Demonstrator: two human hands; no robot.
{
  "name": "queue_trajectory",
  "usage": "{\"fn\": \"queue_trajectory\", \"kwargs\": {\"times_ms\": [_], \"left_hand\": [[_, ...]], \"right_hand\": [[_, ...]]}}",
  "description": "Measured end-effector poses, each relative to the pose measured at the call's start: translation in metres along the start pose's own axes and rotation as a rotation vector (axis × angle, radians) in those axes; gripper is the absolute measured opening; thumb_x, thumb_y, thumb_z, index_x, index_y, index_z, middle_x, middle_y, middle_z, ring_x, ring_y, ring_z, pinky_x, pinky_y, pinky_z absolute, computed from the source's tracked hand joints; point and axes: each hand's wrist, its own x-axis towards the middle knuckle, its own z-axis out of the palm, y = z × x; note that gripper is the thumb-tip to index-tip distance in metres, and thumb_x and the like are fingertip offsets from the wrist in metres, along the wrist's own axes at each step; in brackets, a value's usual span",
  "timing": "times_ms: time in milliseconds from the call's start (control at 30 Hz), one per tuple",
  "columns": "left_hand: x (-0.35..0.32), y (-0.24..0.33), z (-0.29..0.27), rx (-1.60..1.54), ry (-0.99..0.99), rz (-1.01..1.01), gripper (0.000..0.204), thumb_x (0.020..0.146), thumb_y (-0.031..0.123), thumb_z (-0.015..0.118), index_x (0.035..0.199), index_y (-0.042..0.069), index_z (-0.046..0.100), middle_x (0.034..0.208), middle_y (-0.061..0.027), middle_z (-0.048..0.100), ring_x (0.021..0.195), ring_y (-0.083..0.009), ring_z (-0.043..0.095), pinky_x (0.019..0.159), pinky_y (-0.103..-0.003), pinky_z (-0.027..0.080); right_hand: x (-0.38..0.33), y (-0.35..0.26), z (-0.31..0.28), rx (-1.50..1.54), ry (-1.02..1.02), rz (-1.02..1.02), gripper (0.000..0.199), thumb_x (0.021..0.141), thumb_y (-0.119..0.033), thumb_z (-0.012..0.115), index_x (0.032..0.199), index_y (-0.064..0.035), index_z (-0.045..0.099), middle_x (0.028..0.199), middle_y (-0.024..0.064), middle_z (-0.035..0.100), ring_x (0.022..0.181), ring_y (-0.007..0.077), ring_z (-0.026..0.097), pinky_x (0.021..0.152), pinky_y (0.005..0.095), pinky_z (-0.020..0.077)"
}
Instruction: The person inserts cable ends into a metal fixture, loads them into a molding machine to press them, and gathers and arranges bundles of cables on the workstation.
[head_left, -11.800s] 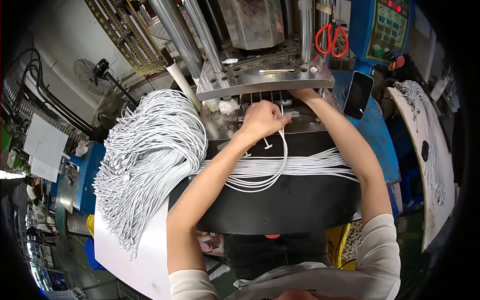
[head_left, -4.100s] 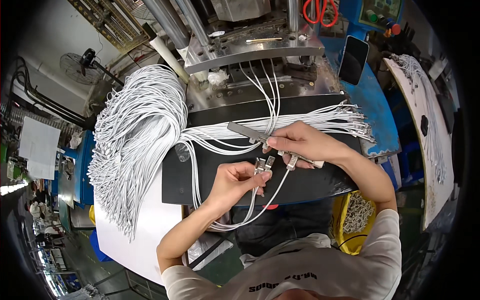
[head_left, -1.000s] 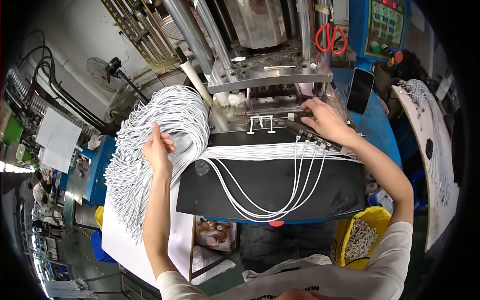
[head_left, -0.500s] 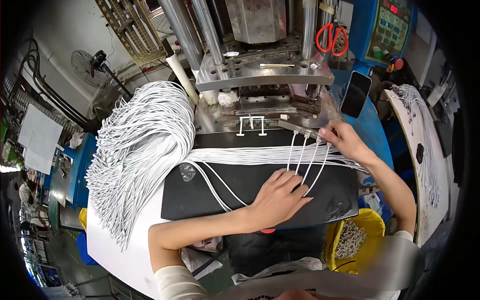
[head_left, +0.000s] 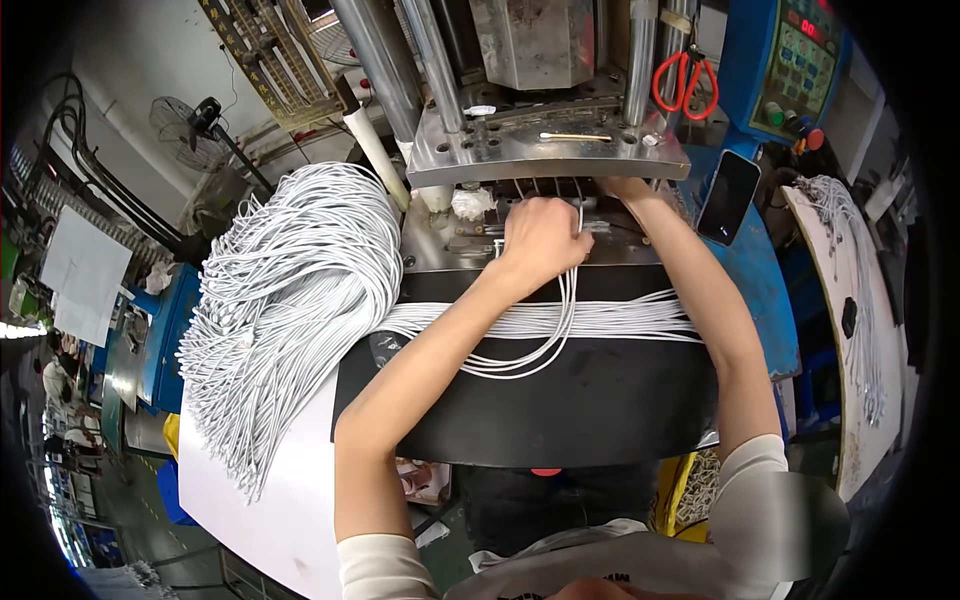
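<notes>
My left hand (head_left: pixel 545 238) is closed around several white cables (head_left: pixel 567 300) at the front of the metal press. From its fingers the cables run up under the press's upper plate (head_left: pixel 545 155) and hang down in loops over the black mat (head_left: pixel 520 410). My right hand (head_left: pixel 622 188) reaches beneath the same plate, and its fingers are hidden there. The metal bar that held the cable ends is out of sight. Behind the left hand, a sliver of white plastic shows on the lower press bed (head_left: pixel 430 240).
A large bundle of white cables (head_left: pixel 300 260) lies on the left, its strands stretching across the mat. Red-handled scissors (head_left: pixel 685 85) hang by the right column. A phone (head_left: pixel 729 197) and a blue control box (head_left: pixel 790 70) stand right. Below is a yellow bin (head_left: pixel 672 492).
Both hands have moved up and forward to the press. My right hand went under the upper plate with the metal bar; my left hand now grips the cables higher up.
</notes>
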Motion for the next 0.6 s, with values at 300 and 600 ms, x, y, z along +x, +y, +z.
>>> {"fn": "queue_trajectory", "kwargs": {"times_ms": [300,600], "left_hand": [[-0.020,-0.030,-0.019,-0.153,-0.051,-0.058,0.088,0.087,0.075,0.063,0.138,0.003,0.061,0.127,-0.0271,0.068,0.116,-0.0424,0.066,0.105,-0.048,0.047],[-0.012,-0.024,-0.029,-0.091,-0.198,-0.034,0.105,0.087,0.080,0.058,0.152,-0.001,0.045,0.146,-0.0288,0.055,0.138,-0.0437,0.049,0.120,-0.055,0.030]], "right_hand": [[-0.074,-0.128,-0.074,-0.541,-0.114,-0.134,0.059,0.086,-0.015,0.066,0.143,-0.0062,0.056,0.146,0.0177,0.056,0.136,0.0411,0.050,0.115,0.0608,0.0320],[-0.047,-0.126,-0.086,-0.363,-0.222,-0.207,0.070,0.086,-0.020,0.070,0.152,-0.0062,0.047,0.153,0.0188,0.049,0.141,0.0396,0.043,0.119,0.0662,0.0241]]}}
